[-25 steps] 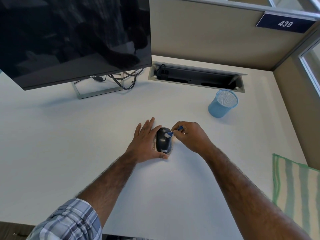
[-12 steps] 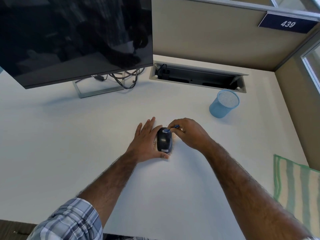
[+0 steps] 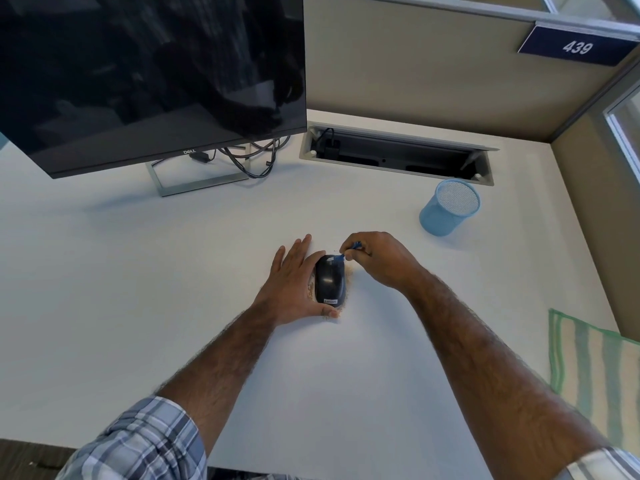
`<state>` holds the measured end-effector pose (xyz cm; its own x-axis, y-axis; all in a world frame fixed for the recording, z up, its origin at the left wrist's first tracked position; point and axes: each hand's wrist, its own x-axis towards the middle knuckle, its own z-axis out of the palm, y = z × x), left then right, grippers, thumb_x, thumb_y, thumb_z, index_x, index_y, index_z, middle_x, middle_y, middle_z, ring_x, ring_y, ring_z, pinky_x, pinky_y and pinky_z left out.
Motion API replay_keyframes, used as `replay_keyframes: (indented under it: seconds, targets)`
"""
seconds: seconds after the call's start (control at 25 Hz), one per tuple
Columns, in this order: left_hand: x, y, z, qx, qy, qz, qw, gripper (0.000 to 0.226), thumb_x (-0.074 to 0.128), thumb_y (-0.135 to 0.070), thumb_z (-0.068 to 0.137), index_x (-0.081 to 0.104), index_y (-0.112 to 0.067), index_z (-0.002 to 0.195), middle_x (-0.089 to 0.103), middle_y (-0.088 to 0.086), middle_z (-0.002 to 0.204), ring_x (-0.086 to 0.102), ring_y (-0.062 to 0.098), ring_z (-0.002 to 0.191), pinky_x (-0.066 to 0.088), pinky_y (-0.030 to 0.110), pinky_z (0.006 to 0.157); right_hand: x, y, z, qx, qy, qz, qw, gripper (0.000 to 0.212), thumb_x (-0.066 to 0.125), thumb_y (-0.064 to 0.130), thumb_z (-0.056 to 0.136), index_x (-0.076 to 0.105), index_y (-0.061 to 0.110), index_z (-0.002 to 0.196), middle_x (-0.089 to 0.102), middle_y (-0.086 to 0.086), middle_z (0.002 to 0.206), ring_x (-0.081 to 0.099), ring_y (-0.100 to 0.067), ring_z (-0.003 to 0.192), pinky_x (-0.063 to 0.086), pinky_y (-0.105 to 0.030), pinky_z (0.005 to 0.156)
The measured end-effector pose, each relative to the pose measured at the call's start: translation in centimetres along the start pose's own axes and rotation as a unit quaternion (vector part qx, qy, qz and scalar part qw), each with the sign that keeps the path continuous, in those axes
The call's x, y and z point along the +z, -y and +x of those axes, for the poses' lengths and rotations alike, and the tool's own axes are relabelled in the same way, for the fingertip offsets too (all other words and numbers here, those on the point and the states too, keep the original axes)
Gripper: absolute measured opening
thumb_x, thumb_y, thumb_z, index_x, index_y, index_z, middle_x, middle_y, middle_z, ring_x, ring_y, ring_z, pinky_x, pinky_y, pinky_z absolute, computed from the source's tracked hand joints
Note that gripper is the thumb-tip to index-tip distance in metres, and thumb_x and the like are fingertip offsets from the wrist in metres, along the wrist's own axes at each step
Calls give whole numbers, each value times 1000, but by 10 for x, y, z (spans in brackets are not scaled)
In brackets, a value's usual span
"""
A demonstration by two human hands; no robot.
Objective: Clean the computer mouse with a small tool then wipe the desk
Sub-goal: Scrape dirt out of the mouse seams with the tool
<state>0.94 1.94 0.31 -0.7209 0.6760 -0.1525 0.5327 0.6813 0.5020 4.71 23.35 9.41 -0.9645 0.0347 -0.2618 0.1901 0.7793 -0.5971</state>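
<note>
The right hand [image 3: 381, 261] pinches a small blue brush tool [image 3: 349, 250] in curled fingers, and over the last second its pale tip has slid from the middle of the black plastic computer mouse [image 3: 330, 280] up to the far end. The left hand [image 3: 291, 285] lies flat with straight fingers against the mouse's left side, thumb at the near end, bracing it on the white desk [image 3: 207, 271]. Tan crumbs [image 3: 350, 271] ring the mouse, so brushing looks nearly finished, and the striped green cloth [image 3: 595, 368], well apart at the right edge, lies untouched.
</note>
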Motion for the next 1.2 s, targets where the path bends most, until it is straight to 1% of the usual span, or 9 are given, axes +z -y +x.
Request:
replay_keyframes:
  seconds: [0.12, 0.28, 0.36, 0.48, 0.6, 0.76, 0.92, 1.08, 1.2]
  targets:
    - [0, 1, 0, 0, 2, 7, 1000, 129, 63, -96, 56, 15, -34, 158, -14, -1, 172, -17, 16, 158, -17, 40, 125, -1, 3, 3, -14, -22, 18, 1000, 17, 58, 22, 101, 73, 21, 108, 74, 4, 108, 65, -13, 94, 52, -27, 81]
    - [0, 1, 0, -1, 2, 4, 1000, 128, 64, -96, 56, 17, -34, 158, -14, -1, 172, -17, 16, 158, -18, 39, 124, 1, 3, 7, -8, 14, 5, 1000, 15, 59, 22, 101, 73, 22, 109, 73, 3, 111, 65, -13, 96, 53, -28, 84]
    - [0, 0, 0, -3, 3, 3, 1000, 128, 65, -95, 56, 17, -34, 158, -13, 0, 172, -16, 17, 158, -17, 40, 125, 0, -2, 8, 9, 0, -5, 1000, 16, 58, 22, 101, 72, 21, 109, 74, 2, 109, 65, -15, 94, 51, -25, 78]
    - [0, 0, 0, -2, 2, 8, 1000, 128, 64, -96, 56, 16, -34, 158, -13, -1, 173, -16, 17, 158, -16, 41, 125, 1, 1, 8, 12, -35, 25, 999, 16, 58, 26, 101, 72, 23, 107, 74, 6, 101, 65, -11, 88, 49, -23, 73]
    - [0, -1, 0, -1, 0, 14, 1000, 127, 62, -97, 56, 17, -32, 157, -13, -1, 172, -15, 18, 158, -16, 40, 125, 5, 6, 9, 7, -33, 57, 998, 12, 61, 26, 97, 73, 25, 99, 73, 11, 91, 66, -6, 83, 53, -24, 73]
    - [0, 0, 0, -3, -2, 5, 1000, 128, 66, -95, 55, 19, -33, 157, -12, 0, 173, -15, 16, 158, -18, 37, 123, 8, -1, 7, 31, -52, 13, 998, 17, 58, 26, 99, 73, 22, 106, 74, 3, 100, 66, -13, 85, 59, -33, 80]
    - [1, 0, 0, -2, -3, 12, 1000, 129, 64, -96, 55, 17, -32, 157, -13, -1, 172, -16, 16, 158, -18, 39, 124, 13, 1, 3, 17, -69, 64, 995, 12, 61, 27, 96, 73, 28, 99, 74, 10, 94, 68, -11, 83, 58, -27, 74]
    - [2, 1, 0, -2, -3, 10, 1000, 129, 63, -97, 55, 17, -33, 157, -13, -1, 172, -17, 15, 158, -17, 40, 125, 16, 1, 3, 26, -66, 32, 997, 14, 61, 26, 97, 74, 26, 103, 73, 8, 96, 67, -12, 85, 58, -28, 78]
    - [3, 2, 1, -2, -6, 6, 1000, 129, 62, -98, 55, 16, -34, 157, -12, -2, 172, -17, 15, 157, -15, 42, 126, 14, 0, 3, 20, -82, 31, 996, 15, 60, 27, 98, 73, 27, 104, 72, 9, 97, 65, -10, 85, 56, -26, 76]
